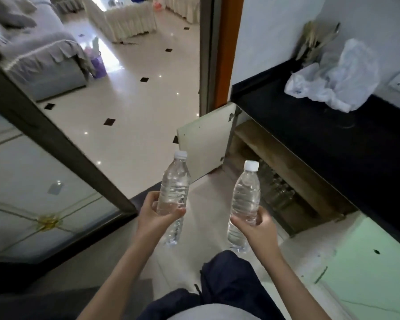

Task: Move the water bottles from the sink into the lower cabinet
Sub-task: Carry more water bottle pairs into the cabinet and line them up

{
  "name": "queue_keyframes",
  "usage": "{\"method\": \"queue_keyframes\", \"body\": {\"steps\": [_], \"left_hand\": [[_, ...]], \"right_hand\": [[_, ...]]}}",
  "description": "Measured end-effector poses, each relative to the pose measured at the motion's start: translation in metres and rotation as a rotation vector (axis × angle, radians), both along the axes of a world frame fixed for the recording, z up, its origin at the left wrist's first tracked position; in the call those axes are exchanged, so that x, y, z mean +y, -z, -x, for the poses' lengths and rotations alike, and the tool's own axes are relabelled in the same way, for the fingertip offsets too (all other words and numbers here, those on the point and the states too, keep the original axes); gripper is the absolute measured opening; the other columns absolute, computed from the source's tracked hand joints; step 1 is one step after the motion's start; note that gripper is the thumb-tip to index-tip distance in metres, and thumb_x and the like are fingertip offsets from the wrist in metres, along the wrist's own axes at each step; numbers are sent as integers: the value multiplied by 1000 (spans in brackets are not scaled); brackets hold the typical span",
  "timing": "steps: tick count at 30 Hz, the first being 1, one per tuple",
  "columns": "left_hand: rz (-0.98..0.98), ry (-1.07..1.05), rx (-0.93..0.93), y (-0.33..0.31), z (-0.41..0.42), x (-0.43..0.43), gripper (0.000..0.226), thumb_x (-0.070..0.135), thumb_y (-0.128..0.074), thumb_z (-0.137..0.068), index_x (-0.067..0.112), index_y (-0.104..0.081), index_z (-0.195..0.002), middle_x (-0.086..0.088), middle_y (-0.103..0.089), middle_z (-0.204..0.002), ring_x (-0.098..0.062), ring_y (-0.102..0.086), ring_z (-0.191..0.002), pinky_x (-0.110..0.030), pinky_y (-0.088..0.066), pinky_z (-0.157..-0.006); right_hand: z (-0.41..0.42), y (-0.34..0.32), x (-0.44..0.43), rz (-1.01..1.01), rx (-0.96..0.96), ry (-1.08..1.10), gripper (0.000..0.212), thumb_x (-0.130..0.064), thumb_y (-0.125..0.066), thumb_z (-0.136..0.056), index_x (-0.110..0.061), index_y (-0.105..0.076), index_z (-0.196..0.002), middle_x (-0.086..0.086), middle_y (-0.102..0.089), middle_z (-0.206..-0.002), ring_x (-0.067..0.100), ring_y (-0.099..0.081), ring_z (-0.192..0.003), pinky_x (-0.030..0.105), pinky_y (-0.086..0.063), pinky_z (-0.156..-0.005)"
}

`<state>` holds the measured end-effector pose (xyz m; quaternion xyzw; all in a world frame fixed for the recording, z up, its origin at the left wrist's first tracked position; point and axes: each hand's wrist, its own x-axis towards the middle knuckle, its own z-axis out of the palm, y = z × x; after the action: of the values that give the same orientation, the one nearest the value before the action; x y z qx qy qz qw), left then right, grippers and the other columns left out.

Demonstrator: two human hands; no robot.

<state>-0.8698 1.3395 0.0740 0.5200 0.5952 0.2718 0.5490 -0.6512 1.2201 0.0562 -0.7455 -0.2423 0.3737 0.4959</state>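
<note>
My left hand [156,215] grips a clear water bottle [174,184] with a white cap around its lower half. A second clear, white-capped water bottle [246,195] is held the same way in my right hand [256,224]. Both bottles stand roughly upright over the floor, in front of my knees. The lower cabinet [275,172] is open just right of the bottles, under a black counter [333,139]. Several bottles [278,190] stand inside it in the dark. The sink is out of view.
The cabinet's white door [201,142] swings open to the left, beyond the bottles. A crumpled plastic bag [333,82] lies on the counter. A glass sliding door with a dark frame [62,144] stands at my left. A pale green closed door [367,262] is at the lower right.
</note>
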Motion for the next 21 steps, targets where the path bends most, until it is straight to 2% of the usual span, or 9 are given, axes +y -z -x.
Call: {"method": "queue_keyframes", "body": {"steps": [4, 7, 10, 12, 14, 16, 17, 19, 21], "left_hand": [[97, 46, 14, 28, -43, 55, 49, 14, -91, -64, 25, -59, -100, -2, -74, -92, -18, -73, -83, -37, -58, -78], [134, 55, 13, 40, -86, 96, 47, 11, -91, -64, 22, -59, -97, -3, -76, -88, -19, -74, -82, -31, -56, -72], [145, 109, 13, 35, -123, 145, 45, 13, -91, -65, 20, -60, -97, -3, -76, -88, -20, -74, -82, -36, -58, -75], [123, 167, 30, 33, -147, 180, 45, 12, -90, -66, 20, -59, -98, -4, -75, -88, -20, -74, -79, -34, -58, -71], [106, 221, 35, 29, -168, 211, 46, 12, -90, -66, 21, -59, -98, -5, -75, -87, -18, -74, -76, -30, -56, -67], [119, 289, 57, 33, -184, 237, 46, 11, -90, -65, 21, -59, -98, -5, -75, -88, -20, -74, -77, -34, -57, -70], [141, 326, 73, 38, -192, 250, 46, 10, -90, -65, 21, -60, -97, -4, -76, -88, -21, -74, -77, -37, -58, -72], [186, 399, 104, 56, -209, 275, 46, 9, -91, -64, 20, -60, -98, -3, -76, -87, -20, -74, -76, -38, -59, -72], [235, 482, 126, 82, -226, 296, 47, 11, -91, -64, 20, -60, -98, -2, -76, -87, -18, -74, -74, -33, -57, -66]], "right_hand": [[-32, 28, 42, 99, -3, 77, 34, -20, -88, -70, -19, -66, -96, -1, -75, -83, 6, -71, -71, 16, -51, -62], [-70, 40, 84, 156, -1, 118, 34, -21, -88, -69, -13, -66, -93, 0, -74, -80, 6, -70, -69, 11, -48, -55], [-103, 39, 127, 160, -8, 154, 32, -21, -87, -69, -15, -66, -93, -1, -74, -79, 3, -70, -67, 10, -47, -55], [-124, 42, 151, 154, -10, 203, 32, -21, -87, -69, -16, -65, -92, -1, -73, -77, 5, -69, -65, 14, -48, -56], [-140, 43, 169, 145, 24, 254, 30, -16, -85, -70, -13, -63, -90, 2, -71, -70, 12, -67, -55, 21, -50, -50], [-149, 48, 184, 157, 85, 301, 31, -13, -83, -70, -11, -59, -90, 6, -65, -63, 17, -61, -47, 28, -50, -45], [-152, 54, 190, 173, 83, 335, 31, -13, -82, -70, -12, -58, -90, 5, -65, -62, 14, -62, -47, 26, -50, -44], [-156, 71, 201, 224, 45, 393, 33, -14, -83, -71, -16, -57, -92, -1, -68, -69, 3, -64, -52, 13, -45, -45], [-157, 96, 209, 295, 48, 453, 38, -18, -85, -69, -17, -56, -93, -2, -70, -78, 4, -66, -64, 10, -43, -49]]}}
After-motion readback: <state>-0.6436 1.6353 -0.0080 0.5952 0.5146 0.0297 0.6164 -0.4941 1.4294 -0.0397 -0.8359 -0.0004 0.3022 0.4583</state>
